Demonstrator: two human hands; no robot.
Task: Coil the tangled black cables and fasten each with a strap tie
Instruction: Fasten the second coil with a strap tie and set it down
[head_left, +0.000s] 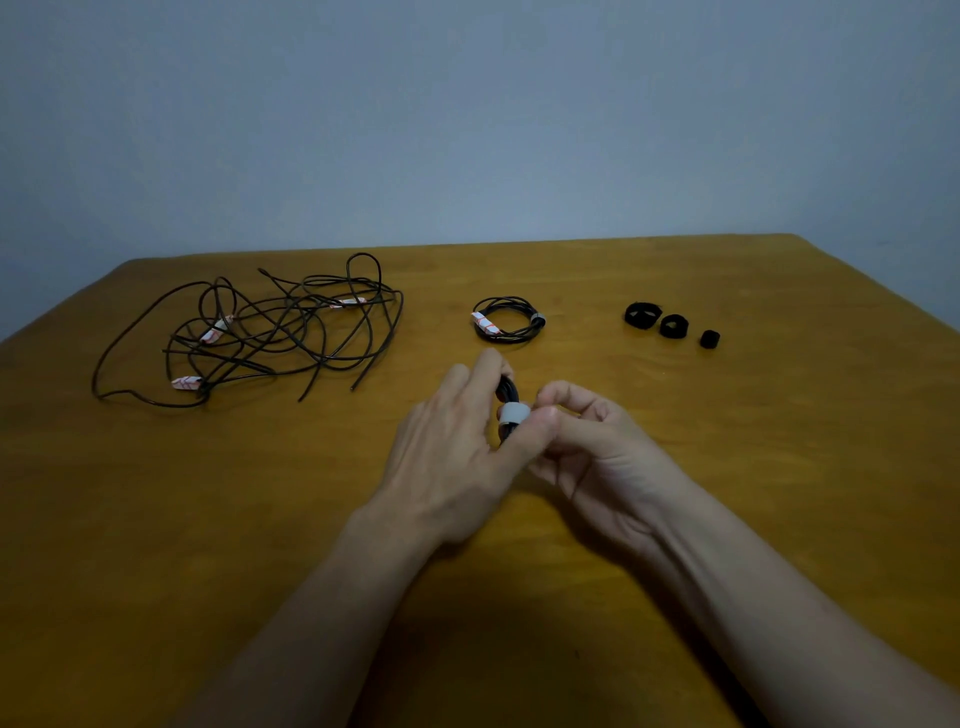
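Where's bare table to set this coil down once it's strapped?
Bare wood lies between the finished coil and the rolled straps, right of the right hand, and near left below the tangled cables, which crowd the far left.

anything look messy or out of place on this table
Only the tangle of black cables at far left: loose loops cross and ends sprawl. The tied coil and the three black strap ties lie tidy. Left hand and right hand hold a second coil.
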